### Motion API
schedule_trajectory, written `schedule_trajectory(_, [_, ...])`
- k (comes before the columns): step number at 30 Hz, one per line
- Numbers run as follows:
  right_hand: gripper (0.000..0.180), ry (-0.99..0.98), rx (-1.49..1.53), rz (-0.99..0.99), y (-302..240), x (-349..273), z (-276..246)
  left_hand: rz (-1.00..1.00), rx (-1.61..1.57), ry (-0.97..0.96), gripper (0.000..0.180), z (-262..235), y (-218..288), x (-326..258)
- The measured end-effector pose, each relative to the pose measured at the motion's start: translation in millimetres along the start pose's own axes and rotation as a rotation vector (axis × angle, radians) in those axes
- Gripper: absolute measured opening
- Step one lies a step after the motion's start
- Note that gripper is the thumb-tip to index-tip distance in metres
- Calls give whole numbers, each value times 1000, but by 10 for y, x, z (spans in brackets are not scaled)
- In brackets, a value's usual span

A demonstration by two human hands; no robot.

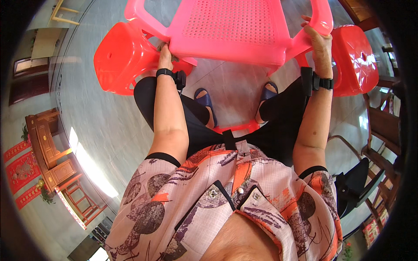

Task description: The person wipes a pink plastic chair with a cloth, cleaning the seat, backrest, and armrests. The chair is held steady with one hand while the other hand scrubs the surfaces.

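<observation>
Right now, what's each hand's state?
Left hand: closed, holding the pink chair by its near left corner, fingers partly hidden.
Right hand: closed, holding the same chair at its right armrest.

Glossy pink plastic armchair [230,30], finely perforated middle, held at both sides, upper centre

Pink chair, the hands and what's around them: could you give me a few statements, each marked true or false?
1. The left hand grips the pink chair. True.
2. The right hand hangs free. False: it grips the chair too.
3. A red stool stands on each side, one left, one right. True.
4. The sandals are white. False: they are dark blue.
5. The shirt is patterned. True.
</observation>
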State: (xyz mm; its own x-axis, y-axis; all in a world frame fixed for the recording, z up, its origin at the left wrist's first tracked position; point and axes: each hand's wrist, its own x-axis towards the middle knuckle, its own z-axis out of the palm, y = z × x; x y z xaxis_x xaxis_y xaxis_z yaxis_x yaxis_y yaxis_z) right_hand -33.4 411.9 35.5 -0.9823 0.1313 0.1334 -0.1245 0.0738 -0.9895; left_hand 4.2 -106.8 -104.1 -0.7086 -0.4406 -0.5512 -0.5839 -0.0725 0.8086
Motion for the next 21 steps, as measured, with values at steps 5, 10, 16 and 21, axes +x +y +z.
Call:
schedule_trajectory(5, [35,22,3,-14,30,21,10,-124,-112,-67,45,7,-430,368])
schedule_trajectory(10, [36,19,-5,-26,26,12,3,-26,-346,-141,26,23,-276,212])
schedule_trajectory(16, [33,21,-14,-33,67,14,10,490,-259,91,32,-19,282,-427])
schedule_trajectory(21, [29,30,86,-55,-16,-34,61,267,-316,244,30,210,95,-257])
